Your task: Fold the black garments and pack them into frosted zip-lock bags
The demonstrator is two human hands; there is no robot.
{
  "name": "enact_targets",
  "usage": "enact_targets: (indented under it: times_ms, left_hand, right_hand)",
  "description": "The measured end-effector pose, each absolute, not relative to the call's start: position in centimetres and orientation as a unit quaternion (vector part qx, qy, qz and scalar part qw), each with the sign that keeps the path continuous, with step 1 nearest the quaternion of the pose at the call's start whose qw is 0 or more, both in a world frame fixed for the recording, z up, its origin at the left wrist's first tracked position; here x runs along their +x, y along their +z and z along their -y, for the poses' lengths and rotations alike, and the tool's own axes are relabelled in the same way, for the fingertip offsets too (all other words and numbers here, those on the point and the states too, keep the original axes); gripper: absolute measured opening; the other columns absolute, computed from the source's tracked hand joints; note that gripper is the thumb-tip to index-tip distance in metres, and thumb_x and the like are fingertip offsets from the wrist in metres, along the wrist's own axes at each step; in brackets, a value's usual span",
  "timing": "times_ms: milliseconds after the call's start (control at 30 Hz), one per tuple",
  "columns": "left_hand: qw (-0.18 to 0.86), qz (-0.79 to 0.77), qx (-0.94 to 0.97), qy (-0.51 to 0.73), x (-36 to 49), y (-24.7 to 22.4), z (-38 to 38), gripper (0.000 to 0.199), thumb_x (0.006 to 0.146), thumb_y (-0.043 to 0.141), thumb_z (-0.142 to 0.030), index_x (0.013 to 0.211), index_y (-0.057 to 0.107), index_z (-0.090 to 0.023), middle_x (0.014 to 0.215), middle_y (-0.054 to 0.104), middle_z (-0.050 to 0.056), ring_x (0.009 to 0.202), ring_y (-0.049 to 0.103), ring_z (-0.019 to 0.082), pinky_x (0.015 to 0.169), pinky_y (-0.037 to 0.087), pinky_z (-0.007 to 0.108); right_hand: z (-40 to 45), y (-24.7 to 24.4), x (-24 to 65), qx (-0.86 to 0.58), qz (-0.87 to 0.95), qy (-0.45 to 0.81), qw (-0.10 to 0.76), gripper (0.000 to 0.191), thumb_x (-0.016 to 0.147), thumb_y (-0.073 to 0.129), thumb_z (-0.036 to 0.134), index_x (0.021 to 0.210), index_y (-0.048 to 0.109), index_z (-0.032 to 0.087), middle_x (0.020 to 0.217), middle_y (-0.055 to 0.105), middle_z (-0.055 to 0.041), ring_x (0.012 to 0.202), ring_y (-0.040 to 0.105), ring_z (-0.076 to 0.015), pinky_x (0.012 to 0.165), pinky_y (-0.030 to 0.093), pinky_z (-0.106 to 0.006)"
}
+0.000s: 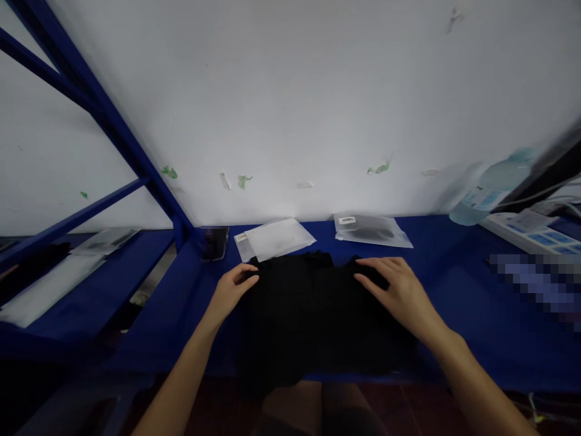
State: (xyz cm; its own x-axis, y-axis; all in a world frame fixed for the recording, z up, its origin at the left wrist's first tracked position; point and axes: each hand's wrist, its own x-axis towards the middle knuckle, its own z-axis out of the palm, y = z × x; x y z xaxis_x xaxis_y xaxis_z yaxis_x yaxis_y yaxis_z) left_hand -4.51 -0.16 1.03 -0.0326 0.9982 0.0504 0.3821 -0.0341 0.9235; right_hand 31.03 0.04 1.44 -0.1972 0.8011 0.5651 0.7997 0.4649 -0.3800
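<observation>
A black cloth garment lies spread on the blue table, its lower edge hanging over the front. My left hand is at the garment's upper left corner, thumb and fingers curved with a small gap between the tips. At the upper right corner is my right hand, thumb and fingers apart, with black cloth showing between them. Behind the garment lie a white plastic bag and a clear bag with a dark item inside.
A dark phone-like object sits at the back left. On the right are a clear bottle, a white power strip and a blurred item. A blue frame rises at left, beside more bags.
</observation>
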Motion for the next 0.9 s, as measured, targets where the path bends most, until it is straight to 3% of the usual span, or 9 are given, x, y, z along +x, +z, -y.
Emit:
enact_targets:
  times_ms: [200, 367, 667, 800, 900]
  left_hand:
    - [0.331, -0.564, 0.615, 0.442, -4.8, 0.7, -0.1, 0.015, 0.078, 0.063, -0.034, 0.081, 0.067, -0.019, 0.101, 0.07, 0.006, 0.099, 0.064, 0.024, 0.094, 0.044, 0.037]
    - [0.307, -0.574, 0.625, 0.431, -5.5, -0.2, -0.1, 0.025, 0.076, 0.065, -0.032, 0.099, 0.065, -0.02, 0.1, 0.068, 0.005, 0.095, 0.064, 0.022, 0.092, 0.046, 0.038]
    - [0.274, -0.55, 0.688, 0.386, -5.8, 2.2, 2.4, 0.009, 0.084, 0.06, -0.028, 0.087, 0.066, -0.021, 0.092, 0.065, 0.002, 0.092, 0.062, 0.019, 0.086, 0.046, 0.034]
    - [0.325, -0.486, 0.744, 0.323, -6.4, 3.8, 6.4, 0.005, 0.088, 0.059, -0.024, 0.087, 0.063, -0.023, 0.113, 0.064, 0.003, 0.11, 0.058, 0.019, 0.097, 0.043, 0.034]
    - [0.372, -0.451, 0.77, 0.257, -6.7, 3.6, 9.0, 0.006, 0.088, 0.06, -0.023, 0.088, 0.065, -0.024, 0.113, 0.066, 0.001, 0.117, 0.056, 0.018, 0.109, 0.035, 0.039]
  right_hand:
    - [-1.8, 0.9, 29.3, -0.485, 0.812, 0.076, 0.317, 0.019, 0.087, 0.056, 0.035, 0.094, 0.069, 0.022, 0.087, 0.07, -0.0043, 0.086, 0.058, -0.0247, 0.079, 0.049, -0.043]
    - [-1.6, 1.0, 29.7, -0.478, 0.801, 0.101, 0.346, 0.016, 0.087, 0.056, 0.035, 0.09, 0.068, 0.025, 0.086, 0.07, -0.0028, 0.085, 0.058, -0.0225, 0.079, 0.049, -0.04]
    - [0.9, 2.2, 30.7, -0.459, 0.799, 0.097, 0.376, 0.018, 0.088, 0.055, 0.036, 0.095, 0.069, 0.027, 0.092, 0.07, -0.0023, 0.09, 0.061, -0.021, 0.08, 0.051, -0.038]
    - [4.0, 2.3, 32.3, -0.431, 0.836, 0.1, 0.326, 0.022, 0.089, 0.053, 0.033, 0.105, 0.069, 0.03, 0.1, 0.07, -0.0028, 0.096, 0.062, -0.0205, 0.08, 0.053, -0.035]
    - [6.0, 1.7, 33.4, -0.418, 0.857, 0.119, 0.278, 0.025, 0.09, 0.051, 0.03, 0.109, 0.069, 0.031, 0.102, 0.069, -0.0042, 0.095, 0.064, -0.0204, 0.077, 0.055, -0.034]
